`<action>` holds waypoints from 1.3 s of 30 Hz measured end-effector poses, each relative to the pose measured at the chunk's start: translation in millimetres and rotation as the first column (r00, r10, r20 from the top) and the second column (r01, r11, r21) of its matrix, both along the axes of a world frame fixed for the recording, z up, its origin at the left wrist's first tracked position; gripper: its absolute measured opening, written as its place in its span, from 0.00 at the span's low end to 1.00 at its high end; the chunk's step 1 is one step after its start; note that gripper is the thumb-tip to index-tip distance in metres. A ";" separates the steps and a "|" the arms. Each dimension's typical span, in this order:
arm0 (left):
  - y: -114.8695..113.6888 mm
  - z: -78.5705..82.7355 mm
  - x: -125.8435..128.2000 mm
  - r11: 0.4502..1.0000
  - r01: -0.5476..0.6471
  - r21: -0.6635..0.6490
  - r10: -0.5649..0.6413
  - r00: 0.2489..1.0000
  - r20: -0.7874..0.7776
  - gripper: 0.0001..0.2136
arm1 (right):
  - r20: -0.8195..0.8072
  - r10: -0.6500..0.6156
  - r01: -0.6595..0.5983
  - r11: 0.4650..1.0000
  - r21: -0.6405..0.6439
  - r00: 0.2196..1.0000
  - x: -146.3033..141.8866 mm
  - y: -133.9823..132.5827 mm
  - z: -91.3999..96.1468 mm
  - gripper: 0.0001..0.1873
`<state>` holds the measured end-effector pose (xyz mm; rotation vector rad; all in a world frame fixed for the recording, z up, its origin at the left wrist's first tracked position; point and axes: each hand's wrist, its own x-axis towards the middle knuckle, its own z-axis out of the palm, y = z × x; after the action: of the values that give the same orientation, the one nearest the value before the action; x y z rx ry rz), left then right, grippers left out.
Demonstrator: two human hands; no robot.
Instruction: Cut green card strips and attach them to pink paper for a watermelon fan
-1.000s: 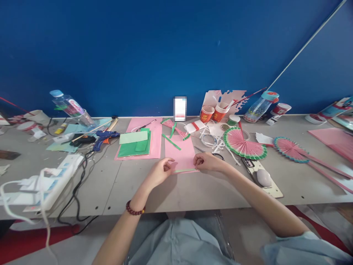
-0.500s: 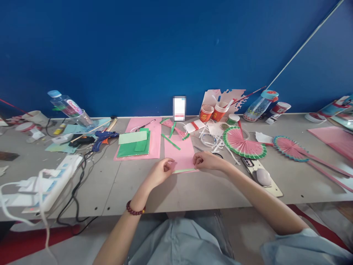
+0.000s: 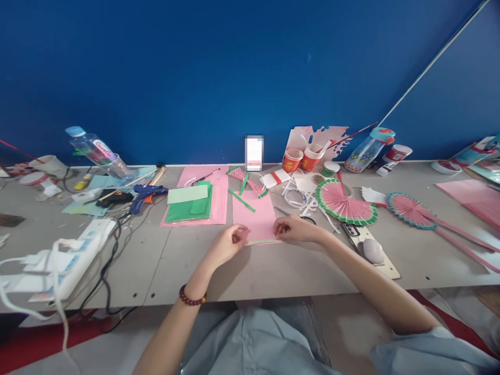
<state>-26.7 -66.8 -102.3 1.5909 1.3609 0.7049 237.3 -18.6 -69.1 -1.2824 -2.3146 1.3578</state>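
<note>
head view: above desk (image 3: 297,273), facing forward, down; blue wall (image 3: 175,78) beyond.

A rectangular pink paper sheet (image 3: 255,224) lies on the tabletop (image 3: 250,276), a narrow pale-green strip (image 3: 262,241) along its near edge.

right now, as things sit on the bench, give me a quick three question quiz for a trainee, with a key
1. True or false: the bracelet is on the left wrist.
2. Pick one. The left hand and the right hand are at the near edge of a pink sheet. What lies on that sheet's far part?
a) a pen
b) a green strip
c) a cup
3. Short answer: which hand is nearer the glue gun?

Key: 1. True. 2. b. 3. The left hand.
</note>
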 end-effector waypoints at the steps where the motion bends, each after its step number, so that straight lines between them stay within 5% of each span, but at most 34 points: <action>1: -0.7 2.3 0.8 1.000 0.004 0.004 -0.004 1.000 0.002 0.17 | 0.006 0.021 -0.021 1.000 0.020 1.000 0.5 0.0 0.3 0.12; 7: -5.0 25.6 6.2 0.999 0.036 0.025 -0.035 0.998 -0.051 0.15 | 0.051 0.119 -0.122 0.990 0.072 0.992 2.6 -0.5 4.5 0.15; 18: -8.2 39.3 6.6 0.997 0.043 0.064 -0.038 0.996 -0.076 0.09 | -0.024 0.019 -0.021 0.997 -0.072 1.000 8.1 -2.6 8.7 0.11; 27: -3.6 30.7 5.6 0.999 0.048 0.009 -0.048 0.997 -0.065 0.11 | -0.029 -0.042 0.037 0.987 -0.158 0.999 10.6 5.0 3.6 0.19; 39: 3.3 14.0 4.9 0.998 0.066 -0.015 -0.068 0.993 -0.094 0.11 | 0.134 -0.047 0.056 0.996 -0.066 0.990 1.4 7.6 1.0 0.11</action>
<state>-21.8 -63.5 -88.3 1.6708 1.3701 0.5870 238.7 -11.0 -68.0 -1.4852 -2.3190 1.3880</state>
